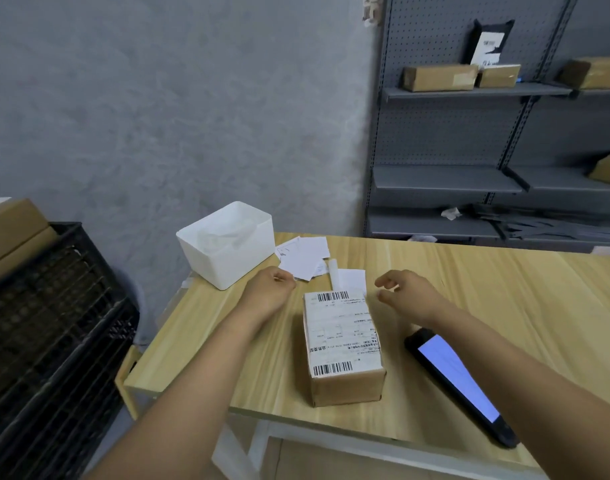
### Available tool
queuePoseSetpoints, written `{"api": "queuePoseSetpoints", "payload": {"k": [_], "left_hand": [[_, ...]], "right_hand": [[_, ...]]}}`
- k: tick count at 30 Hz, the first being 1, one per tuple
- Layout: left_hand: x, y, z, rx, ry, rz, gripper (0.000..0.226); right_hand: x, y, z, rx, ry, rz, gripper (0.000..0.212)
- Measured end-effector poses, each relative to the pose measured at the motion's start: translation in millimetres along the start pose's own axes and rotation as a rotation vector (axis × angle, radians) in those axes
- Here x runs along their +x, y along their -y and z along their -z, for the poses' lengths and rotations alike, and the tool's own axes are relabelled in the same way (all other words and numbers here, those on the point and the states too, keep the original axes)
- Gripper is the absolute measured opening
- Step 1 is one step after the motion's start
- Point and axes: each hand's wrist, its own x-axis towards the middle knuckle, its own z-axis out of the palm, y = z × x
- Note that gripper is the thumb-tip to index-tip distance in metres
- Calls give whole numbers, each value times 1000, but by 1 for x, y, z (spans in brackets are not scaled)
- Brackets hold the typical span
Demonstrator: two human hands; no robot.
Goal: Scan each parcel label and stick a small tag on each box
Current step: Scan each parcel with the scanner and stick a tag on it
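Head view: white bin point(227, 244), loose papers point(305, 254) beyond parcel point(343, 344); phone point(459, 379) beside.

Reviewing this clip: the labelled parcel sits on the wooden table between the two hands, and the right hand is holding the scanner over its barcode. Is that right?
Not quite. The head view shows the scanner lying on the table, screen lit, beside the right forearm; the right hand holds nothing. The labelled parcel does sit on the wooden table between the two hands, with the left hand on its other side.
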Motion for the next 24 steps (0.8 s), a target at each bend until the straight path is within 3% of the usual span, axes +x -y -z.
{"api": "queuePoseSetpoints", "payload": {"k": [5, 9, 13, 15, 17, 19, 21, 24], "left_hand": [[30, -10, -14, -22, 48, 27, 13], [41, -18, -20, -83, 169, 86, 19], [53, -26, -22, -103, 281, 135, 19], [57, -29, -23, -115, 296, 159, 15], [61, -34, -24, -147, 315, 176, 7], [63, -42, -27, -218, 340, 158, 14], [66, -50, -29, -244, 354, 109, 28], [67, -61, -26, -285, 360, 40, 31]], "right_hand": [[51, 9, -21, 23, 22, 45, 24], [82, 25, -41, -66, 53, 20, 46], [102, 34, -53, -173, 155, 42, 32], [110, 34, -49, -38, 177, 41, 25], [113, 34, -37, 270, 239, 41, 25], [110, 37, -21, 572, 355, 66, 24], [106, 39, -7, 682, 439, 114, 15], [103, 41, 5, 755, 498, 151, 11]]}}
